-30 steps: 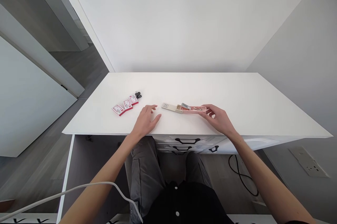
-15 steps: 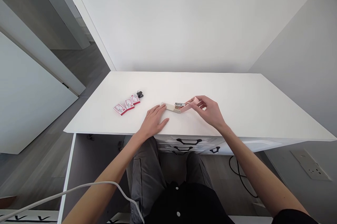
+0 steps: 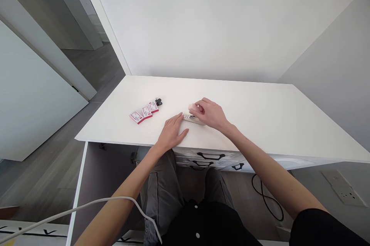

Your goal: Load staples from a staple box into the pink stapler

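Note:
A stapler with a long cream base [image 3: 195,121] lies on the white tabletop [image 3: 260,115], and metal parts show along it. My left hand [image 3: 170,132] rests flat beside it, fingers stretched out, the fingertips touching the base's left end. My right hand [image 3: 209,113] pinches the stapler's pink top part [image 3: 192,107] between thumb and fingers, above the base. That hand covers the base's right end and much of the pink part.
Three small red and white boxes [image 3: 146,112] lie in a slanting row to the left, beside a small black object [image 3: 158,101] that may be a staple remover. Black-handled drawers [image 3: 209,156] sit under the tabletop's front edge. A white cable [image 3: 95,201] crosses my left forearm.
My right hand has moved left with the pink part, swinging it from the right of the base to above it. My left hand stays at the base's left end. The camera view has shifted slightly.

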Available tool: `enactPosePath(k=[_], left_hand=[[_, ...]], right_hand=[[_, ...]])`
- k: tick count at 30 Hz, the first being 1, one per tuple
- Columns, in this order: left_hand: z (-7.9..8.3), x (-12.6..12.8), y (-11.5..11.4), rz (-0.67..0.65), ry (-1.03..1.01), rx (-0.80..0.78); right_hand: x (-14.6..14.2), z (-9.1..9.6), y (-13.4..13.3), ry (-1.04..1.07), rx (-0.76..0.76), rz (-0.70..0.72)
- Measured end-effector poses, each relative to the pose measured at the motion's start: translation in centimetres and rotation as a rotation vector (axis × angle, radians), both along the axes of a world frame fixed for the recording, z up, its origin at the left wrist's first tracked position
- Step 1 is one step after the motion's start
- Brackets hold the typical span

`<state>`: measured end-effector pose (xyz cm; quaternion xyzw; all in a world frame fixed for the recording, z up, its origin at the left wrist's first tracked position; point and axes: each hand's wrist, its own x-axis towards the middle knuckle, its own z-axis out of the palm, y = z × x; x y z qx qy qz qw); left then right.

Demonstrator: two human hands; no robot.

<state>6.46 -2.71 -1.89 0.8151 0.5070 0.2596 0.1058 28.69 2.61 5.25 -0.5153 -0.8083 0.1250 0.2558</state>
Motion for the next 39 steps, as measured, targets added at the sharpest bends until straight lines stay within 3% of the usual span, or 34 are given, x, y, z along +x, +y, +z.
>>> enactPosePath(k=[5, 10, 17, 22, 28, 33, 36, 39], left_hand=[[-0.9, 0.0, 0.3, 0.105, -0.034, 0.026], [-1.2, -0.2, 0.4, 0.210, -0.174, 0.081], [-0.5, -0.2, -0.2, 0.313, -0.415, 0.155], [-0.6, -0.2, -0.4, 0.313, -0.452, 0.133], [-0.5, -0.4, -0.7, 0.310, -0.478, 0.096], [-0.2, -0.5, -0.9, 0.301, -0.484, 0.065], [0.1, -0.5, -1.0, 0.293, -0.473, 0.004], [0.6, -0.4, -1.1, 0.284, -0.476, -0.071]], right_hand=[[-1.4, -0.2, 0.5, -0.201, -0.054, 0.020], [-3.2, 0.0, 1.3, -0.271, -0.099, 0.003], [-8.5, -0.1, 5.0, -0.182, -0.138, -0.025], [-12.8, 0.2, 7.9, -0.068, -0.237, -0.059], [-16.0, 0.1, 9.8, 0.020, -0.229, -0.009], [-13.9, -0.6, 9.0, 0.130, -0.209, 0.022], [-10.1, -2.1, 6.7, 0.367, -0.298, -0.015], [-5.0, -4.0, 3.4, 0.399, -0.347, -0.033]])
